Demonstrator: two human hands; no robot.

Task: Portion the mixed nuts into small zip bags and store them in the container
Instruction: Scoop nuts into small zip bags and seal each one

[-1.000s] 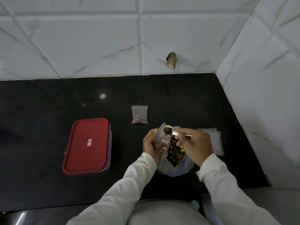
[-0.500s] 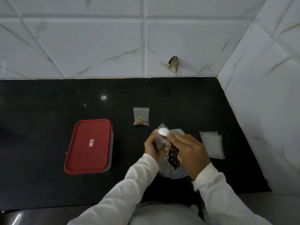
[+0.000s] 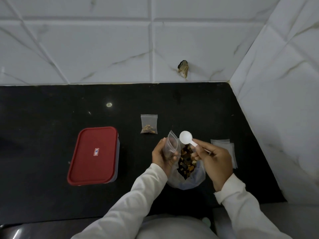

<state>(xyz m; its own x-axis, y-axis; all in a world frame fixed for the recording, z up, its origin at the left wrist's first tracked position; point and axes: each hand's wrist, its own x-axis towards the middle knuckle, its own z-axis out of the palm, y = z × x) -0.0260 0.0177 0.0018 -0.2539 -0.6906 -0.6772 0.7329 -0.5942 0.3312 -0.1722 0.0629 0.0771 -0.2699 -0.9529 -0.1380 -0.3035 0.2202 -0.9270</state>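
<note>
On the black table point(image 3: 51, 195) the red-lidded container point(image 3: 93, 155) sits closed and well apart from the work, so nothing looks stored yet. The big bag of mixed nuts point(image 3: 187, 163) stands open between the hands and looks well stocked, with a stack of empty zip bags point(image 3: 226, 147) just beside it, so most portioning seems left. One filled zip bag point(image 3: 149, 124) lies behind; the left hand point(image 3: 163, 155) has its fingers clamped on a small zip bag point(image 3: 171, 145), and the right hand point(image 3: 213, 156) pinches an empty white spoon point(image 3: 186, 137) above the nuts.

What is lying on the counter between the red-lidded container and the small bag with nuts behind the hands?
Nothing: in the head view, only bare black counter separates the container from the filled small bag.
</note>
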